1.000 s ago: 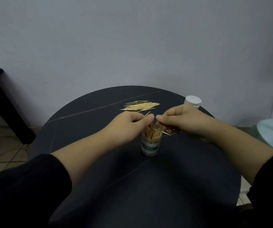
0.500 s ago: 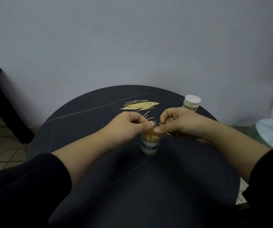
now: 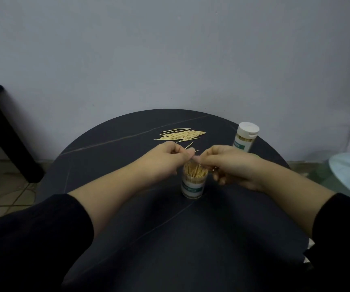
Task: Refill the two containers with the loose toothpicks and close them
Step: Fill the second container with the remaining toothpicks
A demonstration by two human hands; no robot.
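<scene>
1. Open container [image 3: 193, 182] stood upright at the table's [image 3: 170, 239] centre, no lid on, packed with toothpicks on end, tips reaching its mouth.
2. My left hand [image 3: 165, 160] and right hand [image 3: 231, 165] met directly above that mouth, fingertips nearly touching. Left fingers were curled closed on a few toothpicks; one tip stuck out past them. Right fingers were pinched together; whether they held a toothpick, I could not tell.
3. Key relation: the mouth lay straight below both pinches, so sticks had to go in vertical, long axis matching those already inside.
4. Loose pile [image 3: 180, 134] lay flat beyond my hands, nearer the left.
5. Capped container [image 3: 245, 137] stood far right, closed; judged one of two done.
</scene>
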